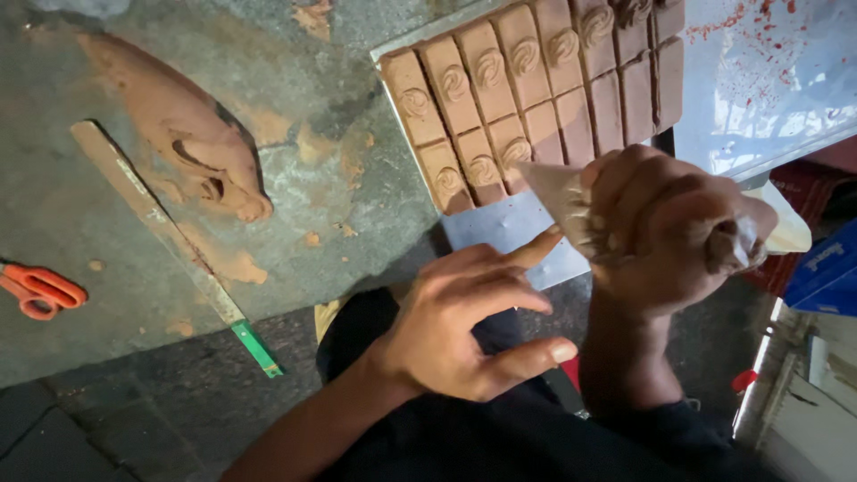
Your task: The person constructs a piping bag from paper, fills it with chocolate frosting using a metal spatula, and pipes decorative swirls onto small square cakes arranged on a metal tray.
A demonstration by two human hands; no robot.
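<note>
— Right hand [665, 228] is clenched tight around a piping bag [571, 201], the twisted top bunched in the fist and the pointed tip sticking out toward the far side, just over the nearest brown bars. Agree?

— Yes. Its nozzle end sits right at the near edge of the slab of brown bars [536, 89], which lies on a metal tray [500, 228] just beyond the knuckles. Several bars already carry a piped swirl; the ones farther to the right of the fist look plain.

— And the left hand [469, 321]?

— Open, holding nothing. Its fingers are spread, with the forefinger stretched up to touch or nearly touch the bag's side, below the tip. I can't tell whether it makes contact.

— So which step would you call this?

— Decorating, partway through, I'd judge: swirls going onto the bars one by one, the free hand steadying the cone.

— What does the next squeeze need?

— Probably a steady tip held close above a plain bar, even pressure from the fist, and a small circular motion. Too hard a squeeze could smear the neighbouring swirl.

— Anything else around?

— Well to the left of the open hand, on the stone floor: a lump of brown paste [192, 134], a long ruler with a green end [178, 245], and orange scissors [40, 290] at the far edge.
</note>
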